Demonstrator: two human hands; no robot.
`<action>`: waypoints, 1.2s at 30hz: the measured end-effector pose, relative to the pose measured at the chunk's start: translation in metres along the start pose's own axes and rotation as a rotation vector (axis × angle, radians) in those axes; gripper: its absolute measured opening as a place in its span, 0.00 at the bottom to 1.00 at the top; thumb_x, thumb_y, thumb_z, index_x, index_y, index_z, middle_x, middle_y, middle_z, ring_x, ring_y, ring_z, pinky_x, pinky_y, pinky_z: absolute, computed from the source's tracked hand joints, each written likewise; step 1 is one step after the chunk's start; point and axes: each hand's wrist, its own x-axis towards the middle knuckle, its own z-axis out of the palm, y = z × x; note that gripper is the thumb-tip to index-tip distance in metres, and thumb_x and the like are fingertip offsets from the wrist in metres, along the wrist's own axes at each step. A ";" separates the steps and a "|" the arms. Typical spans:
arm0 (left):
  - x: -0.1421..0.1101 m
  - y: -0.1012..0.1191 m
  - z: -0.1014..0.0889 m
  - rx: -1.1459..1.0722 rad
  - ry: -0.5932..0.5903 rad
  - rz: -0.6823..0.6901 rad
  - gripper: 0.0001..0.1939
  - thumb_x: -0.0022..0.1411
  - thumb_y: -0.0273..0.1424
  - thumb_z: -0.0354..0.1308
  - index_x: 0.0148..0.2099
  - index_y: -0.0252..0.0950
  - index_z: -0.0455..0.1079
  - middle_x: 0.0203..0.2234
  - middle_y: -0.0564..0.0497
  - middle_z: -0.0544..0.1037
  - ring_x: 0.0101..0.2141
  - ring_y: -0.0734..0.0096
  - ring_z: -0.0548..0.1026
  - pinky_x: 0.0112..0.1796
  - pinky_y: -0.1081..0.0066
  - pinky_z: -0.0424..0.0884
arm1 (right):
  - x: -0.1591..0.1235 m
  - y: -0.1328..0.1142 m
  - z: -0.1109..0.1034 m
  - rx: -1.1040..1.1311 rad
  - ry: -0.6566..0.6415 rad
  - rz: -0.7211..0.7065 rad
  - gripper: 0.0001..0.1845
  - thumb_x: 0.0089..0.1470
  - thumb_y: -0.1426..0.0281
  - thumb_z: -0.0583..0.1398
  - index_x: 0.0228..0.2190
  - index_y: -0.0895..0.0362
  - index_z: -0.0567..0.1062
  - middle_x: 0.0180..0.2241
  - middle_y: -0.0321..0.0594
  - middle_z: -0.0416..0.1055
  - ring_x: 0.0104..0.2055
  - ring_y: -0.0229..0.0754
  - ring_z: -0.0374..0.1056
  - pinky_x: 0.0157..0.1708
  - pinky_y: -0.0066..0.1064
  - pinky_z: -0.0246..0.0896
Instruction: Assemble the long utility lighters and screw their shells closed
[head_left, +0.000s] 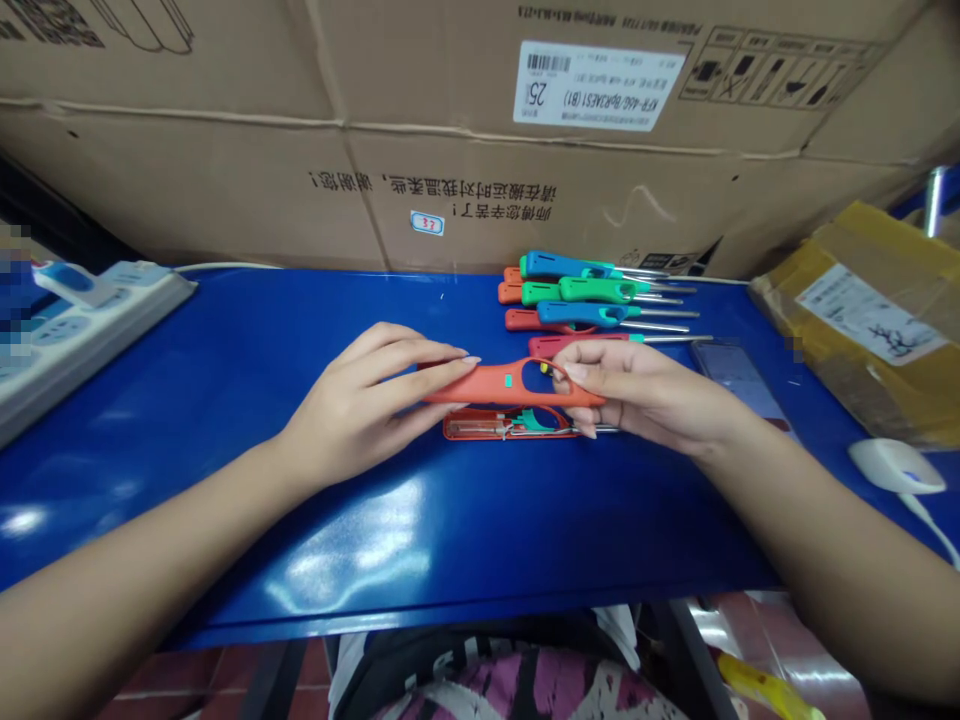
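Patterned clothing (540,685) lies on the near side of the open half (472,428). Just above that half, the left hand (375,395) and right hand (645,395) pinch the orange cover (491,384) by its ends. Probably light, stiff, slightly slippery; its thin loop (544,397) may flex, so the solid end suits gripping.

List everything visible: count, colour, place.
casing half: one, orange, between hands
open lighter: one, orange, below casing
lighters: about eight, multicoloured, behind hands
table: one, blue, underneath
carton: one, brown, behind table
taped box: one, brown, right
phone: one, dark, right
power strip: one, white, left
corded device: one, white, right
cable: one, white, rear
yellow object: one, yellow, below
clothing: count unclear, mixed, bottom
left hand: one, casing's left end
right hand: one, casing's right end
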 end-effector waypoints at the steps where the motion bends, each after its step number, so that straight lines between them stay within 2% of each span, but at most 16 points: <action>1: 0.000 0.000 0.000 -0.038 -0.018 0.000 0.22 0.66 0.26 0.63 0.61 0.37 0.69 0.49 0.43 0.80 0.46 0.62 0.76 0.48 0.61 0.73 | 0.000 0.000 -0.001 -0.008 0.007 0.006 0.15 0.57 0.60 0.68 0.36 0.57 0.71 0.24 0.32 0.71 0.24 0.33 0.68 0.23 0.25 0.59; 7: -0.004 0.002 0.006 -0.278 -0.142 -0.070 0.23 0.65 0.34 0.66 0.59 0.32 0.71 0.45 0.42 0.80 0.43 0.65 0.77 0.46 0.65 0.75 | 0.002 0.001 -0.008 -0.048 0.003 0.070 0.18 0.56 0.61 0.68 0.44 0.57 0.75 0.24 0.32 0.71 0.23 0.33 0.68 0.23 0.25 0.61; 11: -0.005 0.003 0.009 -0.344 -0.133 -0.138 0.21 0.65 0.33 0.65 0.58 0.31 0.72 0.45 0.43 0.81 0.43 0.69 0.78 0.45 0.72 0.75 | 0.003 0.000 -0.010 -0.080 0.002 0.048 0.21 0.55 0.60 0.67 0.47 0.57 0.75 0.24 0.32 0.71 0.23 0.33 0.68 0.25 0.26 0.64; 14: -0.006 0.003 0.010 -0.269 -0.127 -0.105 0.20 0.66 0.33 0.65 0.57 0.29 0.73 0.44 0.42 0.82 0.42 0.67 0.80 0.45 0.70 0.76 | 0.001 0.000 -0.006 -0.332 0.063 -0.031 0.20 0.57 0.58 0.65 0.46 0.57 0.77 0.23 0.32 0.70 0.24 0.36 0.69 0.25 0.28 0.65; 17: -0.008 0.001 0.013 -0.192 -0.157 -0.045 0.19 0.67 0.34 0.64 0.56 0.30 0.73 0.45 0.42 0.83 0.43 0.63 0.81 0.47 0.65 0.75 | 0.000 0.002 0.000 -0.747 0.139 -0.250 0.19 0.56 0.57 0.66 0.43 0.56 0.80 0.27 0.35 0.72 0.28 0.37 0.68 0.27 0.29 0.63; 20: -0.010 0.000 0.016 -0.167 -0.172 -0.031 0.18 0.67 0.34 0.64 0.56 0.32 0.73 0.47 0.43 0.83 0.45 0.62 0.81 0.48 0.64 0.75 | 0.000 0.008 0.004 -1.076 0.117 -0.423 0.21 0.52 0.59 0.69 0.45 0.56 0.79 0.35 0.38 0.76 0.35 0.40 0.71 0.34 0.31 0.65; 23: -0.010 0.001 0.018 -0.169 -0.177 -0.044 0.15 0.68 0.33 0.62 0.54 0.32 0.75 0.46 0.44 0.84 0.45 0.62 0.81 0.47 0.64 0.75 | 0.001 0.013 0.003 -1.285 0.087 -0.494 0.18 0.54 0.63 0.68 0.46 0.56 0.78 0.41 0.40 0.77 0.42 0.44 0.72 0.39 0.34 0.65; 26: -0.009 0.003 0.018 -0.182 -0.186 -0.072 0.11 0.70 0.30 0.59 0.52 0.34 0.76 0.43 0.46 0.84 0.43 0.64 0.81 0.45 0.65 0.76 | 0.001 0.015 0.001 -1.431 0.061 -0.544 0.13 0.56 0.66 0.66 0.44 0.55 0.78 0.44 0.41 0.77 0.45 0.46 0.72 0.39 0.34 0.64; 28: -0.008 0.005 0.017 -0.185 -0.199 -0.080 0.12 0.70 0.31 0.60 0.53 0.35 0.76 0.45 0.46 0.84 0.45 0.64 0.81 0.46 0.64 0.76 | 0.001 0.016 0.001 -1.466 0.060 -0.561 0.12 0.57 0.65 0.65 0.43 0.55 0.78 0.45 0.41 0.77 0.46 0.46 0.73 0.39 0.34 0.64; 31: -0.009 0.006 0.016 -0.175 -0.228 -0.081 0.17 0.68 0.35 0.63 0.55 0.34 0.75 0.48 0.44 0.83 0.47 0.61 0.80 0.48 0.62 0.75 | 0.002 0.017 0.000 -1.477 0.075 -0.567 0.13 0.58 0.63 0.64 0.44 0.55 0.79 0.46 0.42 0.77 0.47 0.46 0.73 0.39 0.34 0.65; 36: -0.010 0.006 0.018 -0.192 -0.256 -0.111 0.15 0.68 0.34 0.61 0.54 0.33 0.75 0.45 0.43 0.83 0.44 0.62 0.79 0.46 0.63 0.76 | 0.004 0.020 -0.002 -1.521 0.064 -0.544 0.15 0.58 0.61 0.65 0.45 0.54 0.79 0.48 0.41 0.76 0.48 0.47 0.73 0.40 0.35 0.66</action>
